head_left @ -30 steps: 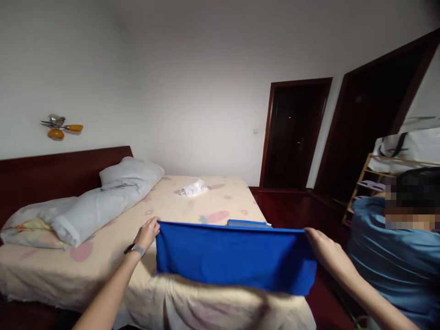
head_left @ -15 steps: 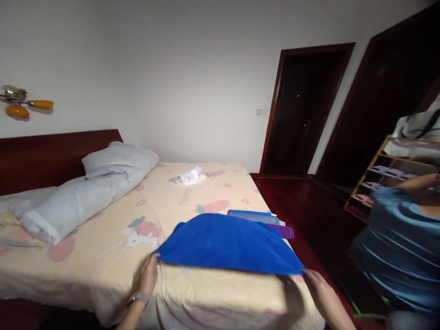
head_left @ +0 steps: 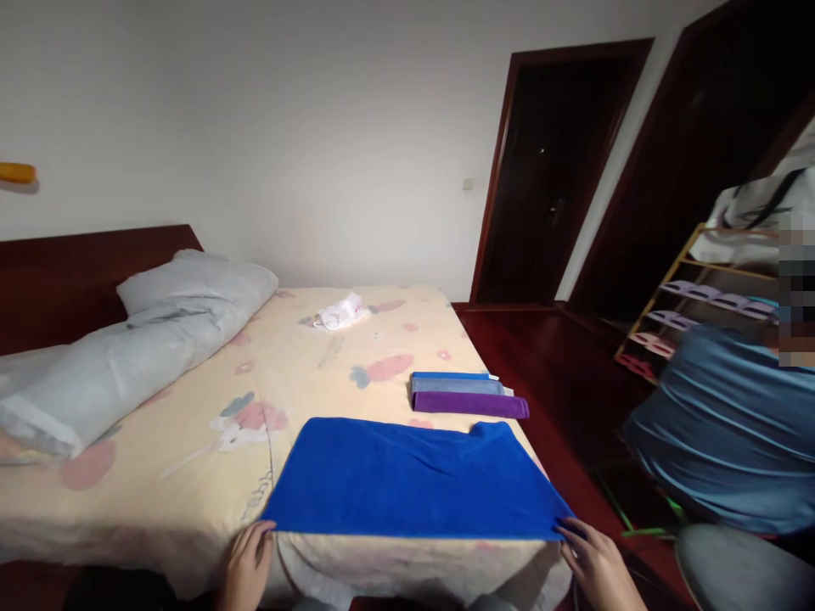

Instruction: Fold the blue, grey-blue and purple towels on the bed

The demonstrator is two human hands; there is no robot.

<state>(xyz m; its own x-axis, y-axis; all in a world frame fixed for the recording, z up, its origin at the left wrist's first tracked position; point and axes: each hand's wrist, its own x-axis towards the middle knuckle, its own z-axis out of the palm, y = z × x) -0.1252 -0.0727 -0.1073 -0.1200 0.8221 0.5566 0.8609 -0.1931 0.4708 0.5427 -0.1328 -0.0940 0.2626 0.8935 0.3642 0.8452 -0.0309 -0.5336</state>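
A blue towel [head_left: 407, 479] lies spread on the near edge of the bed, its front edge pulled straight. My left hand [head_left: 250, 560] pinches its near left corner. At the near right corner my right hand [head_left: 598, 560] grips the cloth between thumb and fingers. The towel's far right corner is bunched up a little. Just beyond it lie folded cloths side by side: a purple one [head_left: 468, 405], a grey-blue one [head_left: 455, 386] and a blue one [head_left: 449, 375].
The bed [head_left: 356, 365] has a cream sheet with carrot prints. A grey quilt [head_left: 159, 348] is heaped at left, and a crumpled white plastic bag [head_left: 342, 312] lies farther back. On the right, a person in a blue shirt [head_left: 732, 433] is beside a shoe rack [head_left: 675, 280].
The towel has come down from a billowing arch to lie flat on the bed. Both hands have lowered with its corners, and the folded cloths now show fully.
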